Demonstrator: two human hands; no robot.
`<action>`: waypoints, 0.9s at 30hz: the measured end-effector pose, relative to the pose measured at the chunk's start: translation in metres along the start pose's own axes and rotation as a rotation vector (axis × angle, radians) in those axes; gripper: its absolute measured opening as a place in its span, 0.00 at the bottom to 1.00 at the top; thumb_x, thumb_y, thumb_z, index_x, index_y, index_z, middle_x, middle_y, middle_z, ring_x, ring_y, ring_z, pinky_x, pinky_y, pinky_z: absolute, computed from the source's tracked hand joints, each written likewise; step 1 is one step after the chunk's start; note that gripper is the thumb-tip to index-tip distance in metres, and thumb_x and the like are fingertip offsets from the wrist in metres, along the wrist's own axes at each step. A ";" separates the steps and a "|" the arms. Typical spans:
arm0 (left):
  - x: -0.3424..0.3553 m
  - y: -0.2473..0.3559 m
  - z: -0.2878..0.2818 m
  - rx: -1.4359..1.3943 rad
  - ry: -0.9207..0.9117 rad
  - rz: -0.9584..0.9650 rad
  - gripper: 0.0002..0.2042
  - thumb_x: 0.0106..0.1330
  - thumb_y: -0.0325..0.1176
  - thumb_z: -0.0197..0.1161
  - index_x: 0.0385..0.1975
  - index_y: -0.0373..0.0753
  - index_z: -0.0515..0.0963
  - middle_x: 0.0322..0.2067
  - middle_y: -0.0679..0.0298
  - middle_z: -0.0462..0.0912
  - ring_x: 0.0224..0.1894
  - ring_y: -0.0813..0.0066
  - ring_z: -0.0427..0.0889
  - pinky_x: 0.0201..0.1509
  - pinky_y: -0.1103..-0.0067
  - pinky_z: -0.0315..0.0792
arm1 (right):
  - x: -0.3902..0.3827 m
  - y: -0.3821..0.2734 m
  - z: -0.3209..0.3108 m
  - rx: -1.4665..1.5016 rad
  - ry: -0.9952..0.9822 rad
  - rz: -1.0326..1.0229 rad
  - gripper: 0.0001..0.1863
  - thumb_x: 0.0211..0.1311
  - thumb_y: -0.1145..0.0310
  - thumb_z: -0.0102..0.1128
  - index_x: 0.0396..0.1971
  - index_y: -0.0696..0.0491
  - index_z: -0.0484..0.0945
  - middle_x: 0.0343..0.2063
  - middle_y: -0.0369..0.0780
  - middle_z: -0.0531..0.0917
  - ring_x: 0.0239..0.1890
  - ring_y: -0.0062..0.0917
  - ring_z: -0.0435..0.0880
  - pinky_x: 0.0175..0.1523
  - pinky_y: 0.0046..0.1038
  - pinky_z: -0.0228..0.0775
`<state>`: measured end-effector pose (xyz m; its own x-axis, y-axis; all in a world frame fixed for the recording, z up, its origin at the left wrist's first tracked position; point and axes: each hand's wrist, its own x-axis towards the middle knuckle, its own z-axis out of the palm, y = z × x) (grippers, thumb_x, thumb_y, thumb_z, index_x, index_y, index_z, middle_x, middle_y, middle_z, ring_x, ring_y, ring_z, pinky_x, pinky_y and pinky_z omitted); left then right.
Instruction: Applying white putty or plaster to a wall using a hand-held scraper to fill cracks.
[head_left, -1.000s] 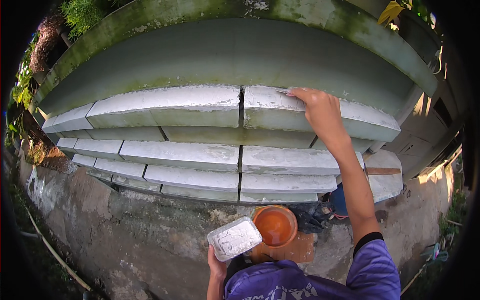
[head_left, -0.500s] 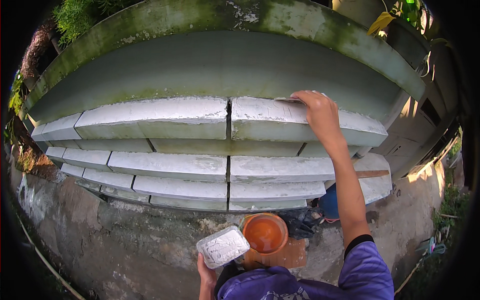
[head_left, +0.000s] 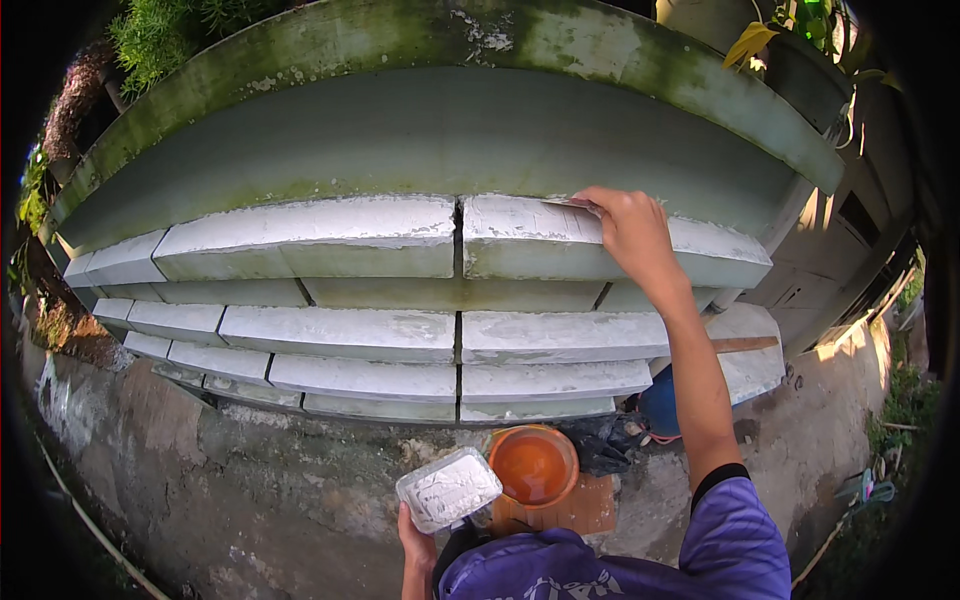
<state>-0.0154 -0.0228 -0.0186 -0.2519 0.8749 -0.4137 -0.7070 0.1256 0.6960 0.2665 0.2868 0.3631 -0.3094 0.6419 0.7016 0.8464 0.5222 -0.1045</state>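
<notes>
**Filler on the top slab**

While my right hand presses a thin flat blade, mostly hidden under closed fingers, against the top concrete slab, my left hand cups a clear plastic tub of white paste from beneath, near my chest. That tub looks light and flimsy, likely to flex, so I judge underneath is the safest hold. An orange bowl sits just beside it on the ground.

- I count two hands: my right hand and left hand.
- One white tray.
- One orange bucket.
- Four stepped rows of concrete slabs.
</notes>
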 end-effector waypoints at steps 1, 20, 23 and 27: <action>0.001 -0.001 -0.001 -0.006 -0.005 0.001 0.30 0.75 0.58 0.44 0.65 0.39 0.69 0.61 0.62 0.77 0.64 0.65 0.74 0.69 0.67 0.65 | -0.007 -0.005 0.000 -0.046 0.010 -0.025 0.18 0.53 0.85 0.53 0.40 0.53 0.85 0.33 0.48 0.87 0.35 0.46 0.86 0.43 0.41 0.78; 0.002 -0.002 -0.003 -0.017 -0.029 0.003 0.30 0.76 0.57 0.44 0.64 0.37 0.69 0.60 0.61 0.78 0.62 0.66 0.76 0.67 0.68 0.66 | -0.057 -0.055 0.016 -0.120 0.095 -0.202 0.21 0.47 0.86 0.58 0.43 0.54 0.84 0.42 0.42 0.88 0.45 0.37 0.87 0.49 0.36 0.79; -0.002 -0.002 -0.009 -0.021 -0.035 0.019 0.29 0.76 0.55 0.45 0.64 0.37 0.70 0.58 0.61 0.79 0.60 0.67 0.77 0.66 0.69 0.68 | -0.075 -0.077 0.001 -0.153 0.118 -0.196 0.22 0.46 0.86 0.58 0.43 0.55 0.84 0.42 0.42 0.88 0.45 0.37 0.87 0.49 0.36 0.78; -0.008 0.000 -0.009 -0.041 -0.004 0.033 0.23 0.78 0.49 0.47 0.62 0.37 0.69 0.56 0.61 0.78 0.58 0.70 0.78 0.63 0.72 0.70 | -0.065 -0.075 0.002 -0.166 0.282 -0.222 0.22 0.46 0.87 0.57 0.43 0.55 0.85 0.41 0.42 0.88 0.44 0.37 0.86 0.48 0.36 0.78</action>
<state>-0.0191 -0.0336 -0.0210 -0.2726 0.8801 -0.3886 -0.7247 0.0778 0.6846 0.2218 0.2068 0.3236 -0.3811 0.3320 0.8629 0.8380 0.5183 0.1708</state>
